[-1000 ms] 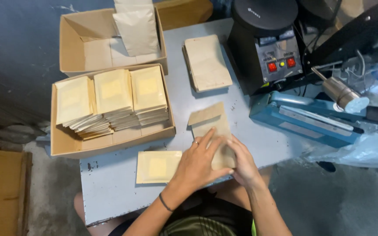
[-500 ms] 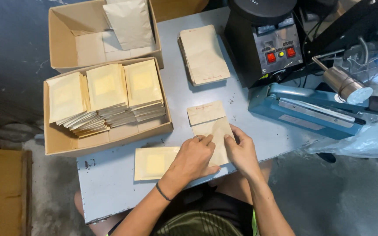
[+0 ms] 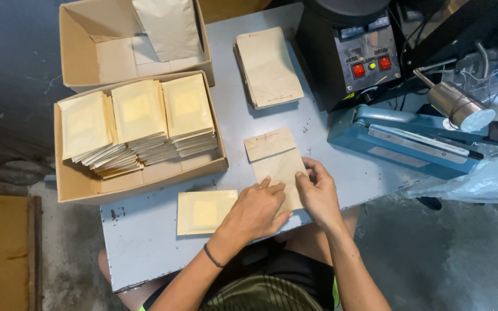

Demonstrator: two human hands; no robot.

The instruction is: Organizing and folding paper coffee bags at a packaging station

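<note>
Near the table's (image 3: 145,253) 6 o'clock edge, I see my left hand (image 3: 255,210) and right hand (image 3: 318,193) have slid back, fingers flat and loose on the brown packet (image 3: 278,167), its folded flap at 12 o'clock now showing.

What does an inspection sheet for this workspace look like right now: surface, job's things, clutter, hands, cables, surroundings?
Surface: grey table, paint chipped, dark specks near the middle.
Job's things: brown pouch flat on the table, top flap folded back; pale sachet flat beside it.
Clutter: pouch stack; box with three rows of sachets; second box with one pouch leaning inside; blue sealer; black machine with red switches; metal cylinder.
Hands: left hand and right hand both pressing on the brown pouch, fingers flat.
Cables: dark cables behind the sealer.
Surroundings: concrete floor; clear plastic bag at the right.
</note>
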